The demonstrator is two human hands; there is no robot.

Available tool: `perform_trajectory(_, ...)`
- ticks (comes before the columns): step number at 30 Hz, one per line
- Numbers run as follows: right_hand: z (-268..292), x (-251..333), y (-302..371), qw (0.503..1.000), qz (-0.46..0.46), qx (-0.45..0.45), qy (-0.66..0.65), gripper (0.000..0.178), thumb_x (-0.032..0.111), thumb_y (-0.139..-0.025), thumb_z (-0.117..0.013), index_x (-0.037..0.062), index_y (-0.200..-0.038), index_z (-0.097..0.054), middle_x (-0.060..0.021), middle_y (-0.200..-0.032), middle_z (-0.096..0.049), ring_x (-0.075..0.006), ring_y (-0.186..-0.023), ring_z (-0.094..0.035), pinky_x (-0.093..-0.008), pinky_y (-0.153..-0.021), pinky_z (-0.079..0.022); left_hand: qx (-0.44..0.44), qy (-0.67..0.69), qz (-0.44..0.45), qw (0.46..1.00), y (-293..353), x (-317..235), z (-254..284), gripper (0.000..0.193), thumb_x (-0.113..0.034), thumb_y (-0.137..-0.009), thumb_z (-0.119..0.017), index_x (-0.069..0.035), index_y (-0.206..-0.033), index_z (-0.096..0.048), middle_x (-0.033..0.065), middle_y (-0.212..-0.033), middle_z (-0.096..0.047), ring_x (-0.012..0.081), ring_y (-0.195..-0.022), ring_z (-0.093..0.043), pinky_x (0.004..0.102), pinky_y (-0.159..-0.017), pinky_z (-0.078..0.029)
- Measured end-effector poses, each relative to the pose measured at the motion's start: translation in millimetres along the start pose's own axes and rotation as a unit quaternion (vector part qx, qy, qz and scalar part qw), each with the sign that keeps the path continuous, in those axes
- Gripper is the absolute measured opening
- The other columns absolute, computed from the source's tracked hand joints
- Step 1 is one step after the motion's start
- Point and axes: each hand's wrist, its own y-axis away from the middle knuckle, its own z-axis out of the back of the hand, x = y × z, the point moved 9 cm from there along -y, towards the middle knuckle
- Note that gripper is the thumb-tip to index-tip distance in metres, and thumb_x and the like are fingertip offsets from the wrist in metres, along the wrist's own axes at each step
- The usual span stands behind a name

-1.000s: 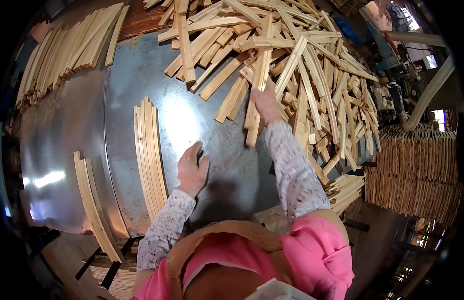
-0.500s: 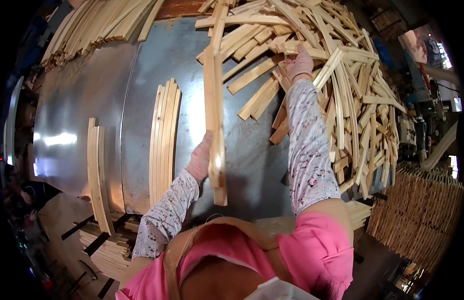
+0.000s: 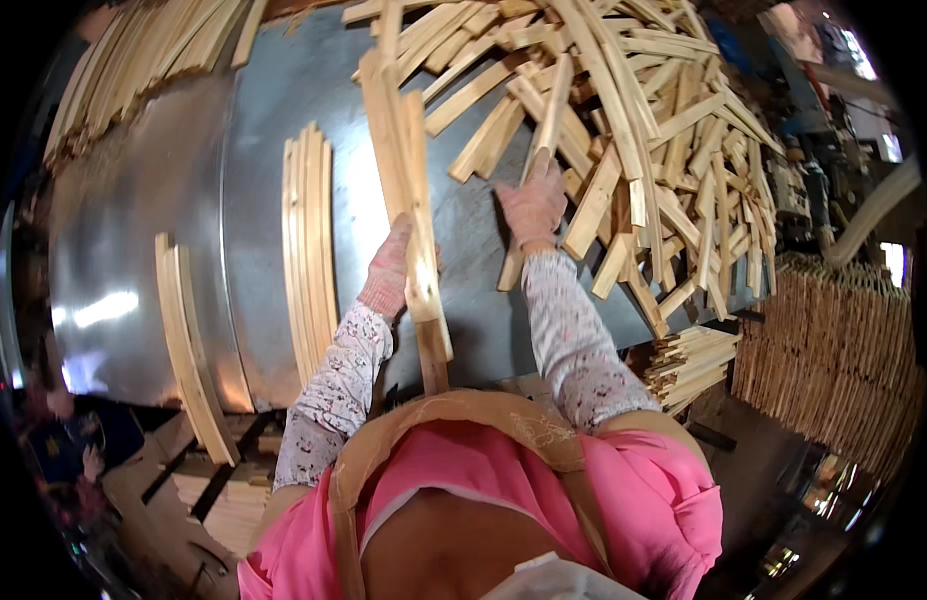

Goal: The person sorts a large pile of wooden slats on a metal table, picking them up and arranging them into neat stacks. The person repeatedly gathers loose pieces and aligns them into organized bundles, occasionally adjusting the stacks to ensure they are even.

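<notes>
The right hand (image 3: 535, 205) has come down toward the body from deeper in the pile (image 3: 633, 100) and is now closed on one wooden strip (image 3: 553, 110) at its near edge. The left hand (image 3: 388, 268) grips at least two strips (image 3: 385, 140) lengthwise over the metal table (image 3: 463, 240); overlap hides their exact number. To its left I count about four strips (image 3: 308, 250) side by side, then two more (image 3: 188, 340) farther left. The pile's strips are too tangled to count.
</notes>
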Motion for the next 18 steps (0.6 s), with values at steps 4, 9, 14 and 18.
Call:
perform_trajectory(4, -35, -15, 2, 0.951, -0.167, 0.072, -0.251, 0.079, 0.015, -0.082, -0.075, 0.0085, -0.155, -0.045, -0.0288, -0.120, -0.067, -0.0465, -0.105, -0.069, -0.0517, -0.097, -0.056, -0.124, -0.191, -0.214, 0.950, 74, -94, 62, 0.067, -0.047, -0.094, -0.084, 0.001, -0.133, -0.060, 0.0147, -0.102, -0.076, 0.0232, -0.085, -0.074, 0.0352, -0.077, -0.063)
perform_trajectory(9, -19, 68, 84, 0.856, -0.128, 0.220, -0.450, 0.053, 0.007, -0.092, -0.066, 0.0000, -0.144, -0.057, -0.0205, -0.111, -0.074, -0.0342, -0.094, -0.072, -0.0431, -0.088, -0.058, -0.384, -0.517, -0.191, 0.741, 188, -174, 190, 0.078, -0.037, -0.090, -0.084, -0.003, -0.151, -0.050, 0.0243, -0.134, -0.069, 0.0360, -0.121, -0.070, 0.0419, -0.107, -0.054)
perform_trajectory(14, -71, 154, 199, 0.884, -0.097, 0.268, -0.369, 0.035, 0.022, -0.101, -0.064, -0.0022, -0.126, -0.066, -0.0280, -0.108, -0.073, -0.0469, -0.100, -0.070, -0.0499, -0.089, -0.057, -0.390, -0.650, -0.182, 0.626, 178, -92, 270, 0.078, -0.047, -0.094, -0.074, -0.002, -0.153, -0.050, 0.0285, -0.141, -0.065, 0.0430, -0.134, -0.061, 0.0481, -0.115, -0.047)
perform_trajectory(18, -73, 248, 259, 0.895, 0.307, 0.278, -0.167, 0.043, 0.032, -0.103, -0.063, 0.0009, -0.132, -0.064, -0.0302, -0.128, -0.065, -0.0463, -0.117, -0.063, -0.0531, -0.097, -0.054, -0.316, -0.604, -0.162, 0.713, 177, -65, 243, 0.086, -0.059, -0.099, -0.060, 0.003, -0.157, -0.044, 0.0313, -0.148, -0.057, 0.0457, -0.142, -0.051, 0.0495, -0.121, -0.039)
